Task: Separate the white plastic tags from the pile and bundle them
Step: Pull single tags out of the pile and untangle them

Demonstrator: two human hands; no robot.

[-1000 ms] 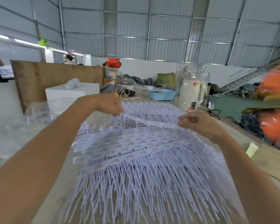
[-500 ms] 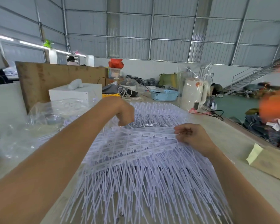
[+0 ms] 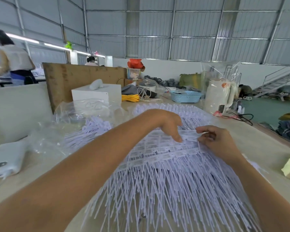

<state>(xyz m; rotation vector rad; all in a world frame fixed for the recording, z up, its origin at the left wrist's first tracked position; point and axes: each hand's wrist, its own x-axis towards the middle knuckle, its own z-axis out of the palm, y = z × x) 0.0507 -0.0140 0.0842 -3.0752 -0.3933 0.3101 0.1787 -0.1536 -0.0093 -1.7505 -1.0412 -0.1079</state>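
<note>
The right hand [image 3: 214,141] is seen with its fingers curled, pinching the end of one strip of white plastic tags [image 3: 189,133] at the top of the pile [image 3: 157,173]. The left hand [image 3: 167,124] is laid palm-down just beside it, fingers extended and loosely apart, the fingertips [image 3: 179,138] pressed on the tag heads; nothing is gripped by it. The strip is held between the two hands, barely raised from the layers beneath. The pile itself is spread broadly over the counter [image 3: 261,148], the tag heads lying in rows near the hands and the long thin tails fanned toward the viewer. No finished bundle can be identified anywhere in view, and no tie or band is seen ready. It is judged that the separating has only begun: nearly all tags remain in the heap, and the bundling is not yet started. Crumpled clear plastic bags [image 3: 70,124] are noted to the left of the pile, a white power bank [image 3: 7,159] at the counter's left edge, and a white kettle [image 3: 219,96] and blue basket [image 3: 185,96] at the far side.
</note>
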